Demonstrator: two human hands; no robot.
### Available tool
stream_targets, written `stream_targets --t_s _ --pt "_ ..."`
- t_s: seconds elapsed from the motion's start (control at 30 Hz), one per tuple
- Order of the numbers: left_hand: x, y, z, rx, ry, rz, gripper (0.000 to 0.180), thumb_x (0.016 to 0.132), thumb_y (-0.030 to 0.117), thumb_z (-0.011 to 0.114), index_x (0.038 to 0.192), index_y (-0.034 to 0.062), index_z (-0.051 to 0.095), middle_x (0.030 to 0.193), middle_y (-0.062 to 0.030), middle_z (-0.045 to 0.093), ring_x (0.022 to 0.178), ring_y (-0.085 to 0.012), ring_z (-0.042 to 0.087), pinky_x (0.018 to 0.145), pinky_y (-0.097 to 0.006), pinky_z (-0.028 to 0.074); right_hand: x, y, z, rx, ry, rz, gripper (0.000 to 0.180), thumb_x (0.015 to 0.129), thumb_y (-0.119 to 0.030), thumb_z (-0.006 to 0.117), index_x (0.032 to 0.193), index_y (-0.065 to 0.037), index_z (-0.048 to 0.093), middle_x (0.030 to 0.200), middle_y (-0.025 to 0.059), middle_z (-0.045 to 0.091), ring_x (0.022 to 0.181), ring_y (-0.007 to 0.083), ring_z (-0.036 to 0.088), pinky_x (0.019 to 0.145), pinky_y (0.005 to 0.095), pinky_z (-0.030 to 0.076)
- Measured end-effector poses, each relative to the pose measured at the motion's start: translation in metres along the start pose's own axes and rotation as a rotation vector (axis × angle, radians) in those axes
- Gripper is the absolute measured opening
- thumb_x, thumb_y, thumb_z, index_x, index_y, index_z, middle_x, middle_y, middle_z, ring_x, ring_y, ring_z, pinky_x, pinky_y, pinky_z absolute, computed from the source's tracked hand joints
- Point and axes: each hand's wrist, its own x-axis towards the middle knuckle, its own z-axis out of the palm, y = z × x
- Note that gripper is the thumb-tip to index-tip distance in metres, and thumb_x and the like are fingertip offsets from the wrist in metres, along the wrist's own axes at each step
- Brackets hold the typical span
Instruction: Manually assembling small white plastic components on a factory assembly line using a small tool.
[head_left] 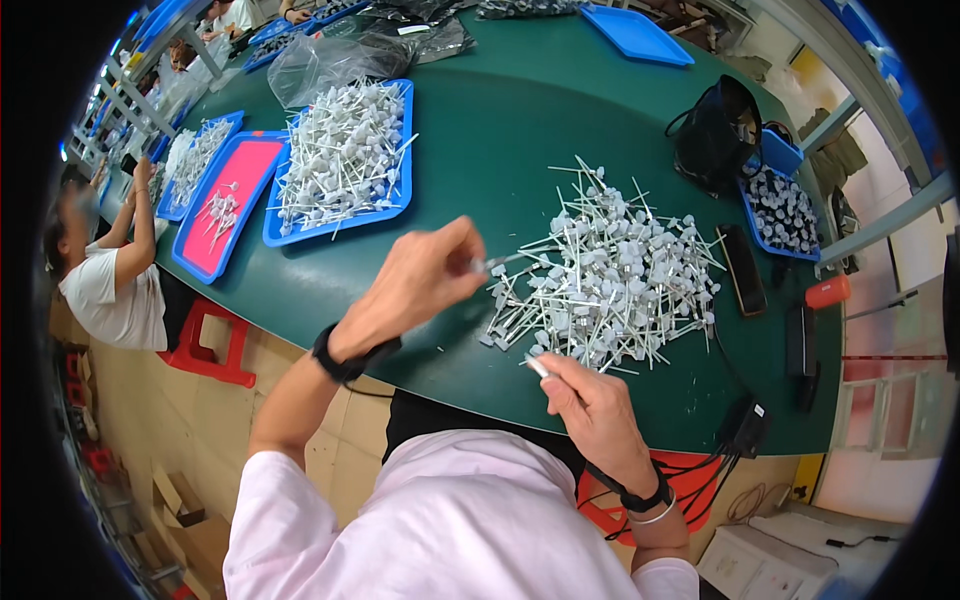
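Note:
A big loose heap of small pieces (625, 270), each a light grey head on a thin white stem, lies on the green table in front of me. At the heap's left edge, my left hand (425, 275) is closed, thumb and fingers pinching one grey-headed stem (500, 262) that points toward the pile. Below the heap, near the table's front edge, my right hand (597, 408) is closed around a small whitish piece (538, 367). Only its tip shows past the fingers, so its full shape is hidden.
A blue tray (408, 165) full of similar pieces stands at the left, beside a pink-lined tray (235, 262) holding several. At the right are a phone (741, 270), a black bag (715, 135) and a tray of dark-and-grey parts (780, 243). A co-worker (115, 275) sits far left.

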Motion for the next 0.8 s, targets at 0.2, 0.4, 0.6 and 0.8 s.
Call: stream_targets --t_s 0.2,0.4,0.6,0.8 --pt "-0.07 0.003 0.011 -0.428 -0.021 -0.148 0.019 0.079 0.006 0.077 0.096 0.0016 0.068 0.08 -0.0014 0.066 0.065 -0.0068 0.058 0.056 -0.021 0.047 0.024 -0.012 0.027 -0.155 0.116 -0.244 0.023 0.094 -0.014 0.061 0.114 -0.003 0.058 0.087 0.0148 0.066 0.068 0.0347 0.064 0.056 0.0417 0.05" --pt "-0.086 -0.01 0.025 -0.876 0.059 -0.365 0.018 0.084 0.003 0.073 0.101 -0.0008 0.07 0.08 -0.0012 0.067 0.058 -0.0023 0.055 0.05 -0.017 0.044 0.029 -0.011 0.038 -0.16 0.072 -0.177 0.018 0.095 -0.015 0.06 0.108 -0.003 0.057 0.085 0.0154 0.065 0.067 0.0354 0.064 0.054 0.0425 0.049" --pt "-0.085 -0.005 0.029 -0.961 -0.016 -0.337 0.025 0.09 0.003 0.067 0.114 -0.0039 0.066 0.091 -0.0099 0.072 0.07 -0.0102 0.067 0.061 -0.021 0.055 0.028 -0.01 0.044 -0.301 0.078 -0.256 0.018 0.094 -0.015 0.061 0.109 -0.006 0.058 0.074 0.0116 0.063 0.055 0.0309 0.062 0.045 0.0403 0.046" --pt "-0.088 -0.003 0.031 -0.969 0.008 -0.332 0.025 0.093 0.004 0.064 0.116 -0.0053 0.063 0.094 -0.014 0.073 0.074 -0.0141 0.069 0.067 -0.024 0.057 0.024 -0.01 0.044 -0.385 0.089 -0.25 0.022 0.093 -0.013 0.062 0.114 -0.009 0.058 0.068 0.01 0.058 0.051 0.0307 0.06 0.043 0.0403 0.046"
